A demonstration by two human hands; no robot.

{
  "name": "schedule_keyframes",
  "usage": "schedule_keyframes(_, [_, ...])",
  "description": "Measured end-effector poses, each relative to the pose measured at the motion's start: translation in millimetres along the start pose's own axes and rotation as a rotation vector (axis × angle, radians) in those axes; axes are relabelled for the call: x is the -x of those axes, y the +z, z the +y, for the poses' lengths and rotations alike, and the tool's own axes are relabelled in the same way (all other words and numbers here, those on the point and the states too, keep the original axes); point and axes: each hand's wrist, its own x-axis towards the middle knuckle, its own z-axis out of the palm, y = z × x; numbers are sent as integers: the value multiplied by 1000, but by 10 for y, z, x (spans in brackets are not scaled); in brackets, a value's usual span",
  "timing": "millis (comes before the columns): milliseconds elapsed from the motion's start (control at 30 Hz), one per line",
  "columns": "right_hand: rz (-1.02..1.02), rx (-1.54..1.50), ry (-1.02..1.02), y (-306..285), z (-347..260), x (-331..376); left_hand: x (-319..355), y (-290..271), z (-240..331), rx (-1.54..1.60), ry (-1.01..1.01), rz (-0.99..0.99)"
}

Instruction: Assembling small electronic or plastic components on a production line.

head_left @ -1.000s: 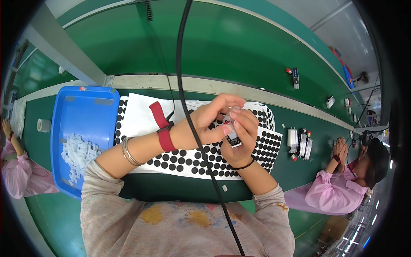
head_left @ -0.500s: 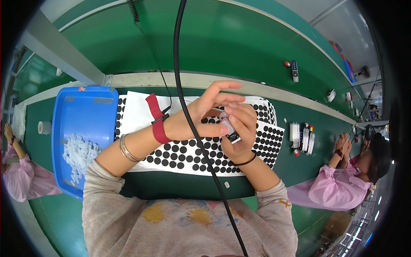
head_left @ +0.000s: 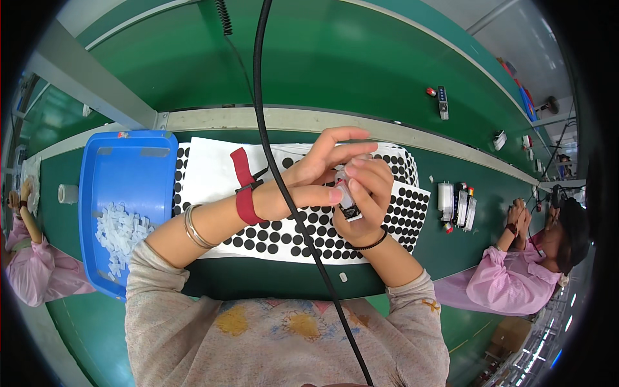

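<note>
A small white-and-black device (head_left: 349,208) sits between my two hands above the dotted sheets. My right hand (head_left: 371,197) is closed round it, fingers curled over its top and far side. My left hand (head_left: 313,171) meets it from the left. The left thumb presses against the device's side, while the left index and middle fingers reach out past my right fingertips. A whitish part shows between the fingers, mostly hidden. Beneath both hands lie white sheets (head_left: 206,164) with rows of black round stickers. A red wrist strap (head_left: 245,203) circles my left wrist.
At left stands a blue tray (head_left: 129,174) with many small translucent white pieces (head_left: 122,232), near a tape roll (head_left: 68,193). Several white and black devices (head_left: 459,206) lie at right. A black cable (head_left: 264,116) hangs across the view. Co-workers in pink sit on both sides.
Both hands stay together on the device, with only a slight shift of the fingers. The left wrist and its strap have moved slightly right and down. The hanging cable has swung left at its upper part.
</note>
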Motion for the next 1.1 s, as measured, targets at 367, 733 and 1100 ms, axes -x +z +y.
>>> schedule_keyframes(367, [6, 15, -26, -4, -6, 9, -1, 3, -63, -3, 39, -31])
schedule_keyframes(733, [-15, 28, -49, -29, -8, 12, 20, 72, -47, -32, 119, -13])
schedule_keyframes(1100, [-111, 77, -14, -78, -23, 3, 3, 6, -92, -85, 169, -25])
